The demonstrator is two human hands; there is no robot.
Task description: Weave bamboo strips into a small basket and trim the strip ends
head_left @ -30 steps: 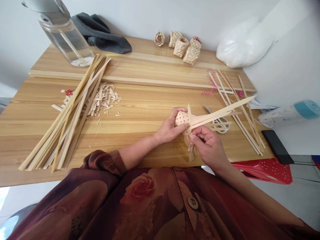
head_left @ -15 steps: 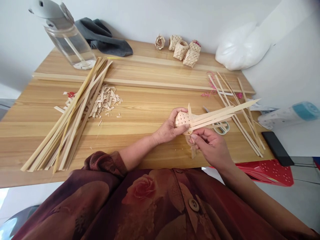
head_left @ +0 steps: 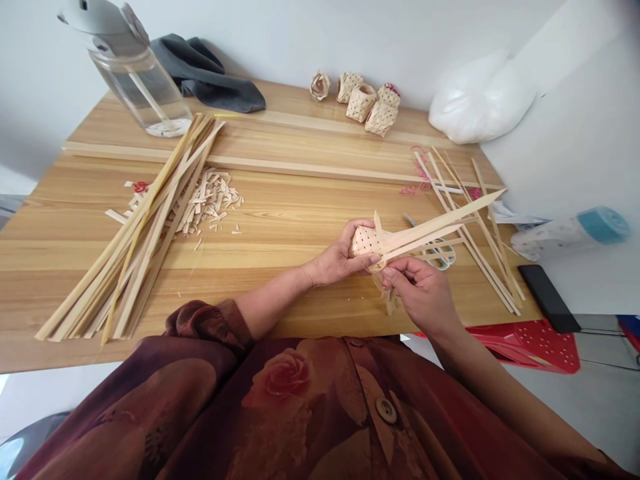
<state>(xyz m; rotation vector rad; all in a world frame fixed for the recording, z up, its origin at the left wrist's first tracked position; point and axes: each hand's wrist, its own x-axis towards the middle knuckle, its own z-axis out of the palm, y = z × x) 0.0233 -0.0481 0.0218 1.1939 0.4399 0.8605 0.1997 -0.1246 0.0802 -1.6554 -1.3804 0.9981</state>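
A small woven basket (head_left: 365, 241) of pale flat strips lies in my left hand (head_left: 341, 257), whose fingers wrap its body and whose thumb presses near the rim. Long loose strips (head_left: 430, 227) stick out from its open side toward the right, and one short strip stands up. My right hand (head_left: 423, 287) is closed, pinching a thin strip (head_left: 381, 266) at the rim between thumb and forefinger. Below the basket, more strip ends hang down, partly hidden by the right hand. Behind the long strips lie scissors (head_left: 440, 255) with pale handles.
Bundled strips (head_left: 150, 233) and small offcuts (head_left: 213, 197) lie at the left. Several finished little baskets (head_left: 361, 102) stand by the wall. A water bottle (head_left: 145, 87), dark cloth (head_left: 215, 83), white bag (head_left: 480, 100), loose strips (head_left: 493, 233) and a phone (head_left: 549, 298) surround the work.
The view has shifted slightly. The long strips have dipped and swung a little toward me, while both hands keep nearly the same hold on the basket.
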